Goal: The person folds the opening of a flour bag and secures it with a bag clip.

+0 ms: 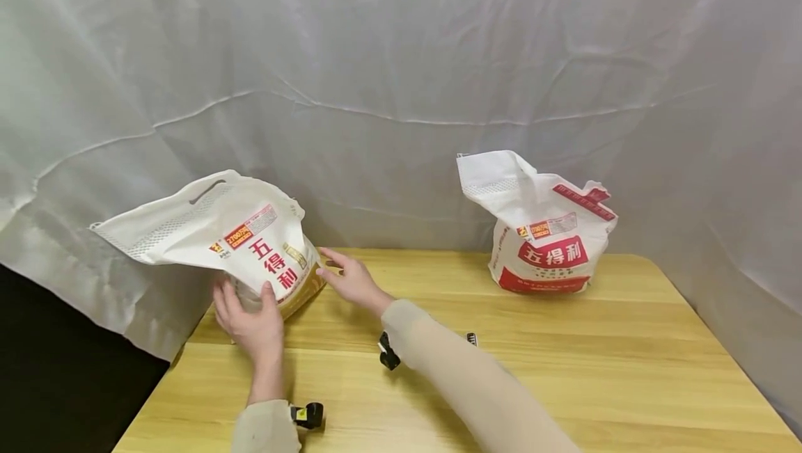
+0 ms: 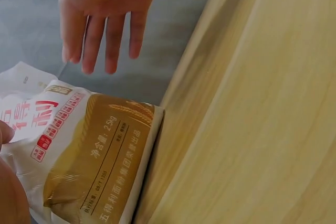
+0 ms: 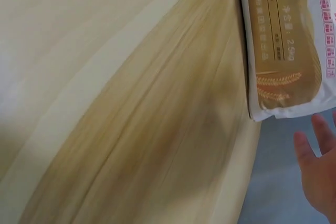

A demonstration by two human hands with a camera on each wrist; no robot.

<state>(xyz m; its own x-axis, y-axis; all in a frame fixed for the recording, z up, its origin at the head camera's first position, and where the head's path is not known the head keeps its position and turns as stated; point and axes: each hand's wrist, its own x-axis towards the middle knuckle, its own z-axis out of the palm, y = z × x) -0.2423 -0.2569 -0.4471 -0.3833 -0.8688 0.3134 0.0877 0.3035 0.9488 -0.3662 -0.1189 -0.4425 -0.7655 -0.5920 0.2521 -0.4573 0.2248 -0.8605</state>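
A white flour bag (image 1: pixel 250 237) with red characters and a gold lower part stands at the table's left, its top flopped over to the left. At its left side my left hand (image 1: pixel 253 317) rests with fingers spread and the thumb against the front. In the left wrist view this thumb (image 2: pixel 6 132) shows at the left edge, beside the printed front. My right hand (image 1: pixel 356 282) is at the bag's right side, fingers extended and holding nothing. The left wrist view shows a gap between those fingers and the bag (image 2: pixel 100 156).
Another white flour bag (image 1: pixel 551 251), with red labels and a folded-over top, stands at the back right of the wooden table (image 1: pixel 626 362). Grey cloth (image 1: pixel 401 56) hangs behind the table. A small black-and-white object (image 1: pixel 472 339) shows beside the right sleeve.
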